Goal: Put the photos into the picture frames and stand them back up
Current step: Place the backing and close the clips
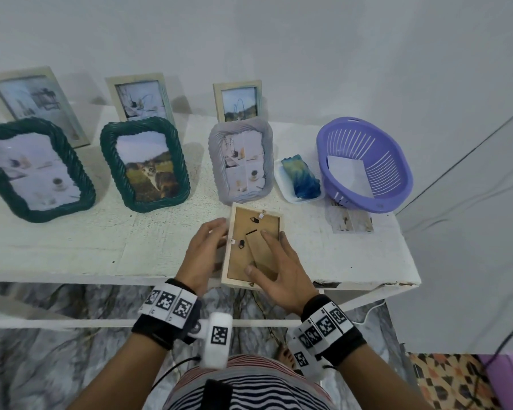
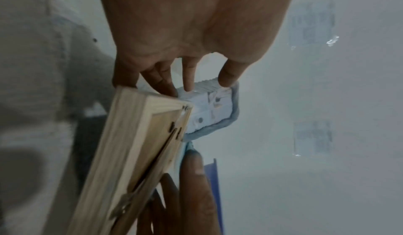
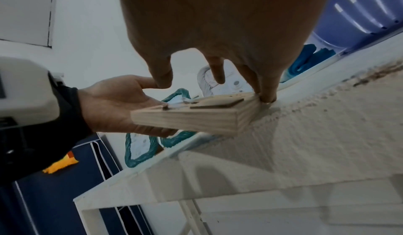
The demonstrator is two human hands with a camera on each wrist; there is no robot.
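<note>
A pale wooden frame point(image 1: 234, 232) lies back side up at the table's front edge, its brown backboard and folded stand point(image 1: 262, 255) showing. My left hand point(image 1: 216, 235) holds its left edge, thumb above and fingers beneath point(image 3: 152, 130), and that side is raised off the table. My right hand point(image 1: 258, 253) rests spread on the backboard, index finger along the stand, outer fingers point(image 3: 267, 94) pressing at the frame's right edge against the tabletop. One loose photo point(image 1: 351, 221) lies on the table to the right. Another photo point(image 1: 350, 173) sits in the purple basket point(image 1: 397, 179).
Standing frames fill the table: two green rope frames point(image 1: 0, 179) point(image 1: 144, 124), a grey rope frame point(image 1: 240, 125) just behind my hands, and three pale frames point(image 1: 137, 78) at the wall. A blue cloth on a white tray point(image 1: 283, 184) sits beside the basket.
</note>
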